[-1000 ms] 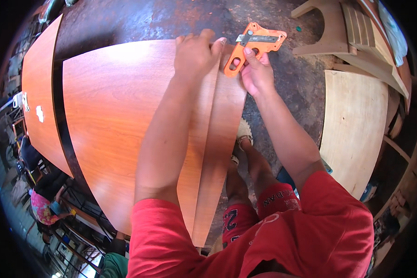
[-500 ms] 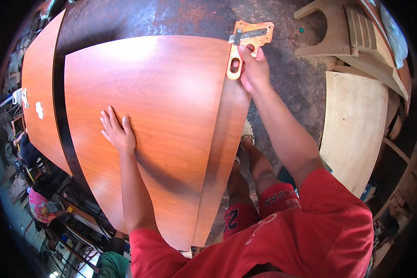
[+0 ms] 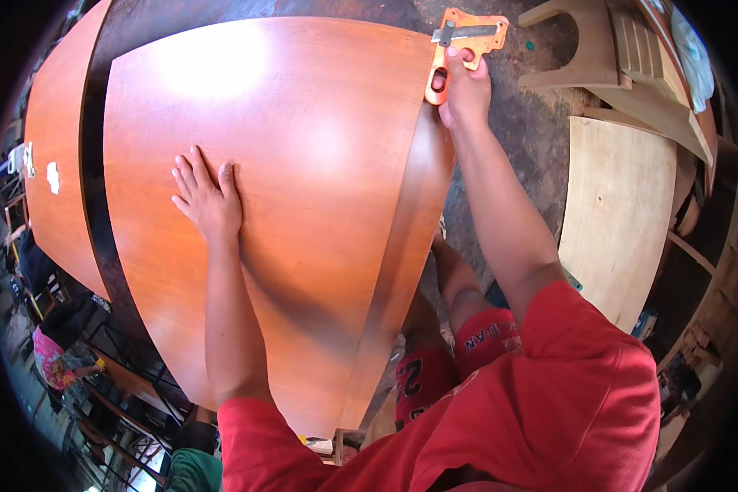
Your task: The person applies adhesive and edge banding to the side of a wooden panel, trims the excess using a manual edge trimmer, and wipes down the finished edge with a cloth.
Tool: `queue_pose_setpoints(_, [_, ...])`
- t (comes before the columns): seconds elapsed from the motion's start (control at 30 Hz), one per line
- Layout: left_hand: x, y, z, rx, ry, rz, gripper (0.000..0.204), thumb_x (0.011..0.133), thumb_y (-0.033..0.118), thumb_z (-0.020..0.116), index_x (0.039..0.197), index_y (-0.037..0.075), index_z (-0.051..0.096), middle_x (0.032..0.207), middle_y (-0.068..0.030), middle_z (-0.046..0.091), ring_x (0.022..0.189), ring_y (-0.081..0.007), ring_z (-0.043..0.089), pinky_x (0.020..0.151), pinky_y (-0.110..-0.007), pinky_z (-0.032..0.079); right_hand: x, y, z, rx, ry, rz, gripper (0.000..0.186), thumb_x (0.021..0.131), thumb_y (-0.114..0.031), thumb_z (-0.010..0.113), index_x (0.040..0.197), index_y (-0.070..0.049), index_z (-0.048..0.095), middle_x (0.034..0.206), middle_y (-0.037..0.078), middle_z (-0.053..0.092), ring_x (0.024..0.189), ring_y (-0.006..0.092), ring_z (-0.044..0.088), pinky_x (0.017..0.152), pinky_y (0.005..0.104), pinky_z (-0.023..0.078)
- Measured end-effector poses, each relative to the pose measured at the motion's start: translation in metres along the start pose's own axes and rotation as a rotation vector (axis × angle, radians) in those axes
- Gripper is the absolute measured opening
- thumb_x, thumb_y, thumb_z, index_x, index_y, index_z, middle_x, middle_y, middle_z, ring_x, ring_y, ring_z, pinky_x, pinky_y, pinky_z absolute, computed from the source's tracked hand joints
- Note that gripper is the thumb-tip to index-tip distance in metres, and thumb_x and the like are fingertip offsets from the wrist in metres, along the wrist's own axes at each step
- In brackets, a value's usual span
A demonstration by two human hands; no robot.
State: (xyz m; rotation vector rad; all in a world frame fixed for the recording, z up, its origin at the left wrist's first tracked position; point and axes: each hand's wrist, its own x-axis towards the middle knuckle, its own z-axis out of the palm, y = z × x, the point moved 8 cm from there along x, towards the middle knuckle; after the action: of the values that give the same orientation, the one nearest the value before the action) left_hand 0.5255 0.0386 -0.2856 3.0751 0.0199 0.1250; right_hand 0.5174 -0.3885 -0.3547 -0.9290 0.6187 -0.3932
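Note:
A large wood-grain board [image 3: 303,213] fills the middle, with a narrow wood-grain strip [image 3: 414,201] along its right side. My left hand [image 3: 207,197] lies flat on the board, left of its centre, fingers stretched out. My right hand [image 3: 466,92] grips an orange cutting tool [image 3: 476,18] by its looped handle at the board's far right corner. The tool carries a metal bar with a dark knob, its tip at the board's edge. Whether the tip touches the board I cannot tell.
Another wood-grain board [image 3: 56,230] stands at left. Pale plywood [image 3: 611,230] and curved wooden pieces [image 3: 582,49] lie at right on the dark floor [image 3: 541,107]. A co-worker in a pink patterned top [image 3: 53,357] is at lower left, beside dark metal frames.
My left hand has left the far right edge and now lies flat farther left on the board. My right hand and the orange tool have shifted up and slightly right in the view.

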Motion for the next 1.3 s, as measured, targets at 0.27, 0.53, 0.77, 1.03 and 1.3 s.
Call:
queue_pose_setpoints(0.27, [0.000, -0.001, 0.002, -0.040, 0.008, -0.006, 0.065, 0.091, 0.056, 0.039, 0.145, 0.021, 0.029, 0.152, -0.0130, 0.022, 0.140, -0.0313, 0.017, 0.108, -0.059, 0.010, 0.000, -0.003, -0.003, -0.104, 0.021, -0.062, 0.018, 0.091, -0.013, 0.058, 0.093, -0.010, 0.041, 0.082, 0.005, 0.057, 0.057, 0.0134, 0.051, 0.050, 0.0249, 0.044])
queue_pose_setpoints(0.53, [-0.001, -0.001, 0.000, -0.033, 0.024, -0.003, 0.064, 0.091, 0.057, 0.038, 0.144, 0.021, 0.031, 0.151, -0.0125, 0.023, 0.140, -0.0303, 0.018, 0.109, -0.059, 0.009, 0.007, 0.000, -0.004, -0.094, 0.047, -0.044, 0.015, 0.092, -0.012, 0.057, 0.088, -0.011, 0.042, 0.082, 0.004, 0.057, 0.060, 0.0135, 0.052, 0.051, 0.0256, 0.044])
queue_pose_setpoints(0.77, [-0.001, -0.002, 0.002, -0.028, 0.033, -0.003, 0.066, 0.090, 0.059, 0.038, 0.144, 0.021, 0.031, 0.151, -0.0124, 0.023, 0.140, -0.0300, 0.018, 0.109, -0.059, 0.009, 0.010, 0.002, -0.008, -0.065, 0.035, -0.056, 0.017, 0.091, -0.013, 0.059, 0.088, -0.012, 0.042, 0.081, 0.004, 0.057, 0.060, 0.0132, 0.053, 0.049, 0.0249, 0.043])
queue_pose_setpoints(1.03, [-0.002, -0.003, 0.001, -0.001, 0.033, -0.011, 0.066, 0.090, 0.059, 0.037, 0.144, 0.022, 0.031, 0.151, -0.0119, 0.024, 0.140, -0.0290, 0.018, 0.109, -0.059, 0.010, -0.006, -0.001, -0.004, -0.114, 0.103, -0.077, 0.015, 0.092, -0.011, 0.056, 0.097, -0.008, 0.043, 0.080, 0.006, 0.059, 0.058, 0.0127, 0.056, 0.045, 0.0247, 0.044])
queue_pose_setpoints(1.3, [-0.001, -0.003, 0.001, 0.004, 0.030, -0.007, 0.064, 0.091, 0.058, 0.037, 0.144, 0.023, 0.030, 0.151, -0.0108, 0.023, 0.140, -0.0293, 0.018, 0.108, -0.059, 0.010, 0.007, -0.001, -0.005, -0.118, 0.117, -0.083, 0.014, 0.092, -0.012, 0.057, 0.091, -0.012, 0.043, 0.079, 0.004, 0.058, 0.059, 0.0135, 0.051, 0.050, 0.0264, 0.042])
